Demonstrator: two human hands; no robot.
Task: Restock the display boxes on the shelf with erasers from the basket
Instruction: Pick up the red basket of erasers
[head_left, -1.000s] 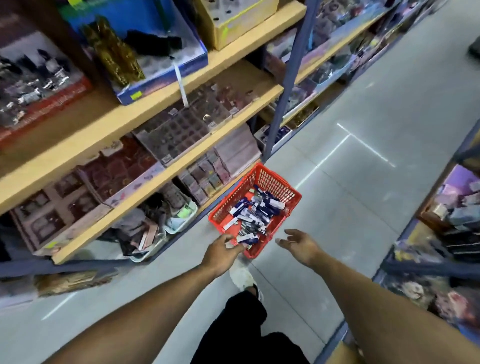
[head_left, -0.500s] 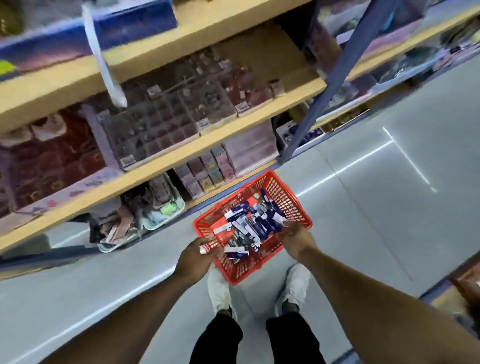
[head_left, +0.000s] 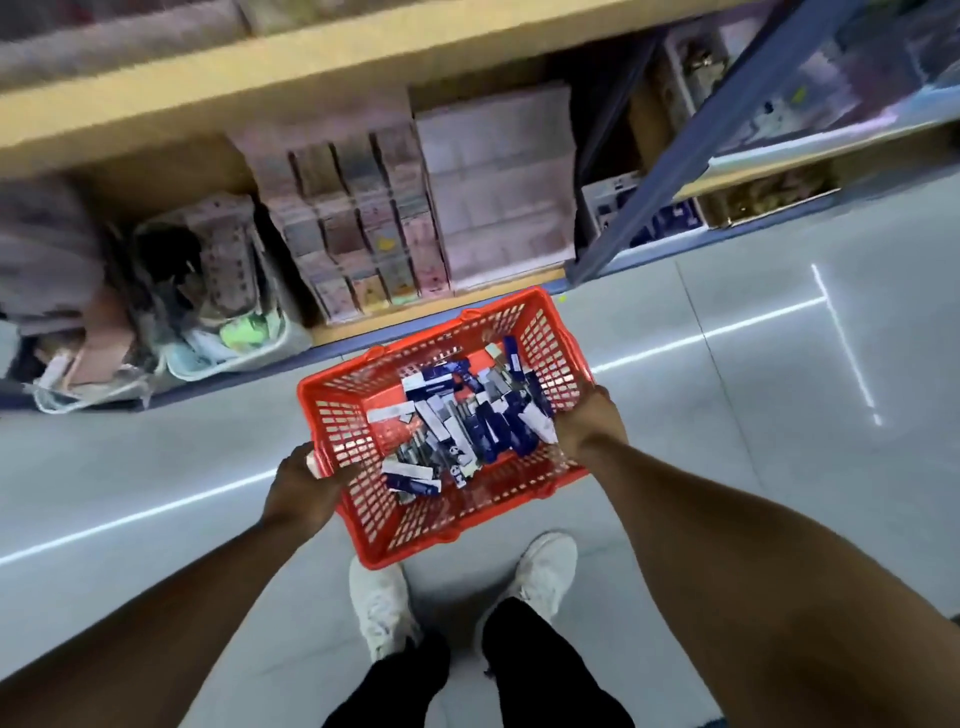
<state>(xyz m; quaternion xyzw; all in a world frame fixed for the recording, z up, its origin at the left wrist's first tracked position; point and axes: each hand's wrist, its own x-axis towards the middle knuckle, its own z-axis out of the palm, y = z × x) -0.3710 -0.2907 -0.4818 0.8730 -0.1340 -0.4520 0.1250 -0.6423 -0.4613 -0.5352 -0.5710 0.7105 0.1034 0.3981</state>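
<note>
A red plastic basket (head_left: 358, 525) sits low over the grey floor in front of the shelf, holding several blue-and-white erasers (head_left: 462, 421) in a loose pile. My left hand (head_left: 304, 491) grips the basket's left rim, fingers curled over the edge. My right hand (head_left: 589, 423) grips the right rim, fingertips inside the basket next to the erasers. Display boxes (head_left: 363, 228) of small packs stand on the bottom shelf just beyond the basket.
A wooden shelf board (head_left: 260, 98) runs overhead at the top. A blue steel upright (head_left: 670, 171) slants at the right. Bags and clutter (head_left: 208, 291) fill the lower left shelf. My white shoes (head_left: 382, 608) stand on the tiled floor below the basket.
Both hands reached down from above the basket and closed on its two side rims. The view tilted down and closer, so the basket is now central.
</note>
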